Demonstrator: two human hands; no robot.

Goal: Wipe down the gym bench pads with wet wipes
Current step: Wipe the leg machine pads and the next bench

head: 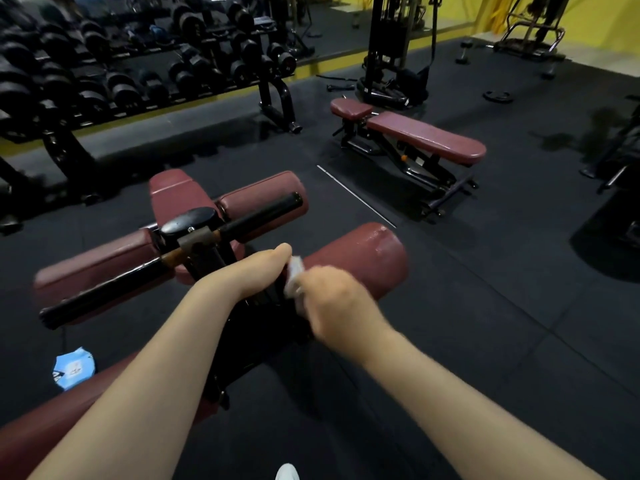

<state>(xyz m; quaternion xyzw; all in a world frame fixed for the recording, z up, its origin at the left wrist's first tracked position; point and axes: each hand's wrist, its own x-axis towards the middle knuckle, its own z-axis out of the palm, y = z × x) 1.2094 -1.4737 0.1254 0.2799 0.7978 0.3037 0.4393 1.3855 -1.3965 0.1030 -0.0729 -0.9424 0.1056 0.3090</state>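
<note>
- Both hands meet over the maroon padded roller of a black-framed gym bench.
- The left hand and the blurred right hand each grip a crumpled white wet wipe between them.
- A blue-and-white wipes packet lies on the dark rubber floor.
- A second maroon bench stands beyond, near a dumbbell rack.

Two hands — the left and the right — and one white wipe between them. Four maroon roller pads on the near bench, one flat bench beyond. One blue wipe packet on the floor, one dumbbell rack (dumbbells too blurred to count).
</note>
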